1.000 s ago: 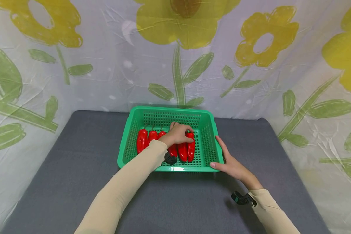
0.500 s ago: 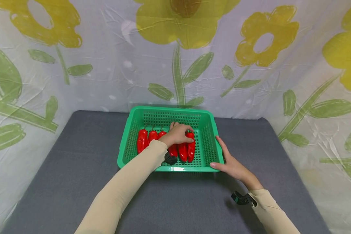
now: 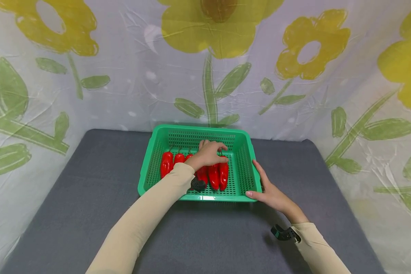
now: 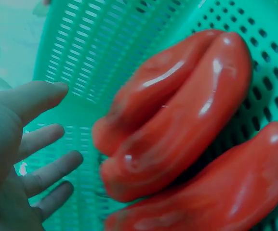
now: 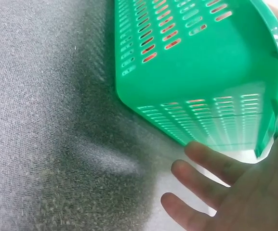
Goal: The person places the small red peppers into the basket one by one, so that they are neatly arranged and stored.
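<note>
Several glossy red peppers (image 3: 166, 164) lie side by side in a green perforated plastic basket (image 3: 198, 128). My left hand (image 3: 208, 153) is over the upper ends of the peppers towards the right, partly hiding those beneath. In the left wrist view, its fingers (image 4: 56, 172) are spread and apart from two touching peppers (image 4: 187, 101), holding nothing. A third pepper (image 4: 225, 192) lies beside that pair. My right hand (image 3: 274, 196) rests on the basket's front right corner, thumb on the front rim and forefinger along the right side. Its other fingers (image 5: 199, 185) extend loosely below the rim.
The basket stands on a dark grey cloth-covered surface (image 3: 212, 236), close to the back edge. Behind and at both sides hangs a pale curtain (image 3: 130, 76) printed with yellow flowers. A black wrist strap (image 3: 284, 232) hangs at the right cuff.
My left hand has lifted slightly, and its thumb has come up from beside the rightmost pepper. The peppers, the basket and my right hand stay where they were.
</note>
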Tool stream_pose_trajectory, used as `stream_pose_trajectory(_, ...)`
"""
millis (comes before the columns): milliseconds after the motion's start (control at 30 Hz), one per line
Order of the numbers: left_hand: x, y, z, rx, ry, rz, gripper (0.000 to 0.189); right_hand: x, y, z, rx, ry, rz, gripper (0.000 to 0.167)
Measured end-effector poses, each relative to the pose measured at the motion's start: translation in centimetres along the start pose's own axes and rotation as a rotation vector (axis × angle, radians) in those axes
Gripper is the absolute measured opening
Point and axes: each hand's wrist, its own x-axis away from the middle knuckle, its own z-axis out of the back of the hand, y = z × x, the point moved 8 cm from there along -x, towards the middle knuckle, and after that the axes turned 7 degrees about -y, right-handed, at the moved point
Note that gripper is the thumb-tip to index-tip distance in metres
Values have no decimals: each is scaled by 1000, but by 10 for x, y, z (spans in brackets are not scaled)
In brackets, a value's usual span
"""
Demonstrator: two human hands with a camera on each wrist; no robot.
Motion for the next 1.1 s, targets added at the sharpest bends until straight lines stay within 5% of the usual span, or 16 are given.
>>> stream_pose_trajectory(267, 22, 15, 23, 15, -7, -45, 50, 0, -2, 1, 47, -16, -15, 102)
stream_pose_trajectory(500, 68, 20, 54, 20, 61, -110, 50, 2, -6, 3, 50, -27, 28, 106)
stream_pose_trajectory(833, 152, -13, 83, -23, 137, -147, 58, 3, -13, 4, 69, -40, 77, 105)
stream_pose_trajectory(1100, 199, -47, 78, -152, 148, -168, 79, 9, -30, 26, 452, 126, 67, 98)
